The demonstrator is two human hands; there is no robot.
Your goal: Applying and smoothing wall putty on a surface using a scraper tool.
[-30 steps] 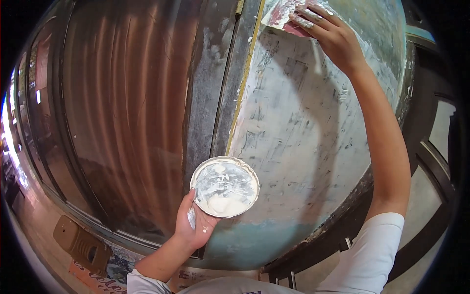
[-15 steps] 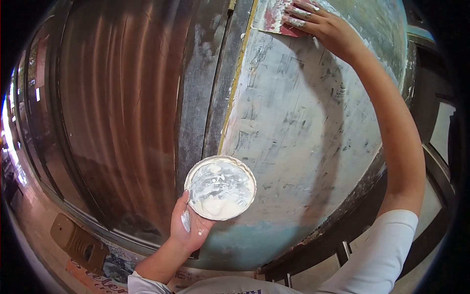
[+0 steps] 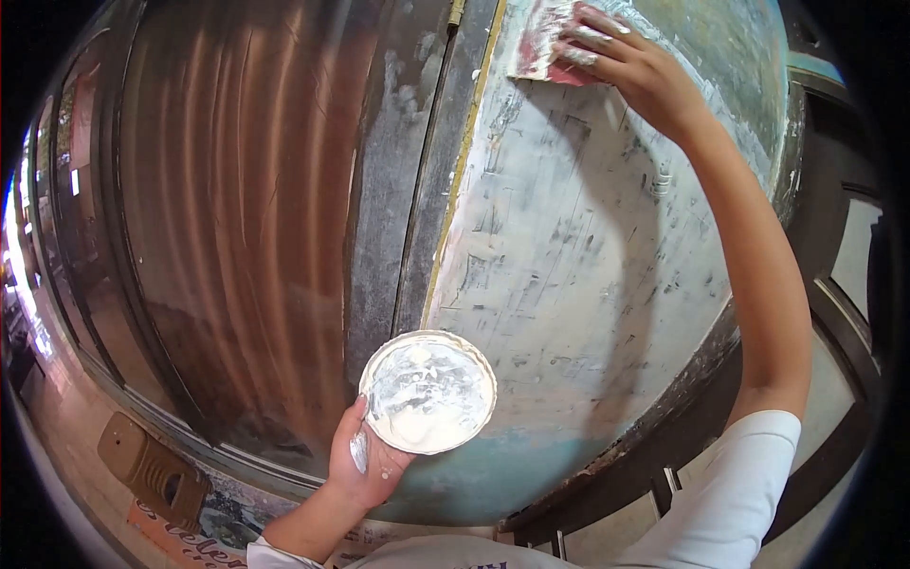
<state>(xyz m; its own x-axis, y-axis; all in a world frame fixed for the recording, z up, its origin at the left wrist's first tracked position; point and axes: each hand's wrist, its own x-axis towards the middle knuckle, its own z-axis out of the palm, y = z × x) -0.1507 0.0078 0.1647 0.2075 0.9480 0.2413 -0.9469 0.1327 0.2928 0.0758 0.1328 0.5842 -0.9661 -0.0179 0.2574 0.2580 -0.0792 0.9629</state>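
Note:
My left hand (image 3: 368, 467) is closed on a round, shallow tub (image 3: 431, 392) from its lower left side, thumb at the rim. White putty (image 3: 431, 422) lies thickest along the tub's near side and is smeared over its bottom. High on the wall panel (image 3: 559, 256), my right hand (image 3: 621, 59) presses a flat, reddish putty spreader (image 3: 545, 43) against the surface. White paste coats the spreader's left part and several of my fingers. Much of the panel wears a patchy white coat with dark marks showing through.
Left of the panel runs a dark wooden frame (image 3: 393, 180) with a yellowish edge strip. Beyond it stands a brown reflective pane (image 3: 237, 237). A brown plastic stool (image 3: 156, 469) sits at the lower left. Dark woodwork with pale panels (image 3: 825, 379) borders the right side.
My right hand and the spreader have moved slightly down and to the right across the panel. The tub in my left hand sits a little lower.

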